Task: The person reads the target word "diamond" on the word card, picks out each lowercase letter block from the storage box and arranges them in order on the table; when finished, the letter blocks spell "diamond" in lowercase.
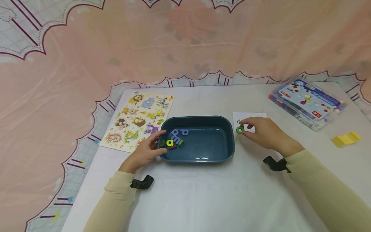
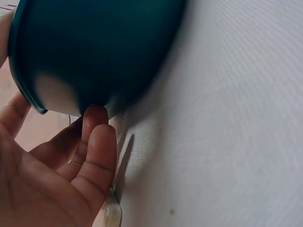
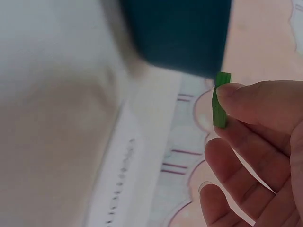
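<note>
A dark teal tray (image 1: 208, 141) sits mid-table with several small letters at its left end. Among them are a yellow "a" (image 1: 170, 142), a purple "m" (image 1: 175, 139), a red piece (image 1: 172, 147) and a green piece (image 1: 181, 143). My left hand (image 1: 143, 151) grips the tray's left end, thumb and fingers at the rim; the left wrist view shows its fingertips against the outer wall. Between thumb and forefinger my right hand (image 1: 263, 133) pinches a green letter (image 3: 220, 101), right of the tray over a white card (image 1: 249, 116) bearing a row of printed letters.
Behind the left hand lies a board of cartoon animals (image 1: 145, 122), partly under the tray's corner in this view. A clear plastic box (image 1: 307, 103) with a printed label stands at the back right, with a folded yellow piece (image 1: 346, 139) in front of it.
</note>
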The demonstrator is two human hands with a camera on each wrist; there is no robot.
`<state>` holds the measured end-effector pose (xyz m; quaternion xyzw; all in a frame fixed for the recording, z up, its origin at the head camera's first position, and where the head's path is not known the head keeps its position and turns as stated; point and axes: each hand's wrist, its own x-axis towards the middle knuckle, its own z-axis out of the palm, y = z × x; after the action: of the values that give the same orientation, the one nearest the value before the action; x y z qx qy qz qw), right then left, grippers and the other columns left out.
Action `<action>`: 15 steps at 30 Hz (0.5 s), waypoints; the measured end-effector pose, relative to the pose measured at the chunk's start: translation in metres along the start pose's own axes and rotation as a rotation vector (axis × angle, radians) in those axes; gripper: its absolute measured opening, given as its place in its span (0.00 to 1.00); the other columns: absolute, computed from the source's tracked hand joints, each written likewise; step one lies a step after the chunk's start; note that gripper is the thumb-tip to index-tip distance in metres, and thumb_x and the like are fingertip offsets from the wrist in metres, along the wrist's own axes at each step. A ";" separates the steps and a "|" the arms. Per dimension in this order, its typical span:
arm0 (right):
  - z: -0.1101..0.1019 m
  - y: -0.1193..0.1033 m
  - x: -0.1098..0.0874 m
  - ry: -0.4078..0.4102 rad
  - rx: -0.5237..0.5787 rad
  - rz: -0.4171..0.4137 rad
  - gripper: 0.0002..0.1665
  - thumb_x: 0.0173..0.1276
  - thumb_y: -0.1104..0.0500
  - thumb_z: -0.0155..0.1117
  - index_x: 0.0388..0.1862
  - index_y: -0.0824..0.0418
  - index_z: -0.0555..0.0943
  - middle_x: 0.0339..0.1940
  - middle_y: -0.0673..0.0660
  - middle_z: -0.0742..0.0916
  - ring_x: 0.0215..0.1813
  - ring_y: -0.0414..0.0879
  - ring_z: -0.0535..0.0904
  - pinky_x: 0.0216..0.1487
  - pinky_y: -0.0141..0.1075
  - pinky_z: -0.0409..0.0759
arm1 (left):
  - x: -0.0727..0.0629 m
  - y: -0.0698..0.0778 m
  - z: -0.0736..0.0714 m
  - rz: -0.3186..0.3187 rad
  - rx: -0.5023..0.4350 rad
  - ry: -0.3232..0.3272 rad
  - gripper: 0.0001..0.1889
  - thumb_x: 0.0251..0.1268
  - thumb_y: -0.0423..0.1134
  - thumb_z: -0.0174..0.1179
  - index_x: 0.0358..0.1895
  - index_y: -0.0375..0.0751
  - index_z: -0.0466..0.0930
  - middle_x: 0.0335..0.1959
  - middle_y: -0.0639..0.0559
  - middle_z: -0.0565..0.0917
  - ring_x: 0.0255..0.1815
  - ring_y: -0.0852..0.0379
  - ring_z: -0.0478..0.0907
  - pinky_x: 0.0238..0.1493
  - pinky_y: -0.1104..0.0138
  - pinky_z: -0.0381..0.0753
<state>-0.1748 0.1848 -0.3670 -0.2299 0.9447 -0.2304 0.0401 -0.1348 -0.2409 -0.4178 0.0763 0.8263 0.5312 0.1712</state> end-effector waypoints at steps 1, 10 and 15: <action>0.001 0.002 -0.001 -0.006 0.002 0.012 0.22 0.68 0.62 0.69 0.60 0.66 0.81 0.50 0.64 0.87 0.48 0.58 0.81 0.47 0.52 0.80 | 0.000 0.000 0.000 -0.003 -0.002 0.001 0.37 0.69 0.34 0.65 0.78 0.44 0.58 0.71 0.32 0.64 0.67 0.35 0.69 0.61 0.51 0.75; 0.016 0.019 0.003 -0.042 0.038 0.082 0.22 0.69 0.60 0.67 0.60 0.65 0.81 0.49 0.63 0.87 0.48 0.57 0.80 0.47 0.51 0.78 | 0.000 -0.001 0.000 -0.010 -0.002 0.006 0.38 0.68 0.36 0.65 0.78 0.46 0.58 0.73 0.33 0.62 0.68 0.35 0.67 0.64 0.48 0.71; 0.025 0.025 0.007 -0.061 0.062 0.106 0.20 0.69 0.61 0.66 0.59 0.65 0.82 0.45 0.61 0.87 0.45 0.56 0.80 0.46 0.50 0.79 | -0.001 0.000 0.001 0.011 -0.003 -0.005 0.38 0.69 0.36 0.65 0.78 0.45 0.58 0.72 0.33 0.64 0.65 0.37 0.70 0.62 0.50 0.74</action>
<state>-0.1867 0.1913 -0.4009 -0.1850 0.9464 -0.2498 0.0881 -0.1337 -0.2407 -0.4177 0.0819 0.8247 0.5329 0.1707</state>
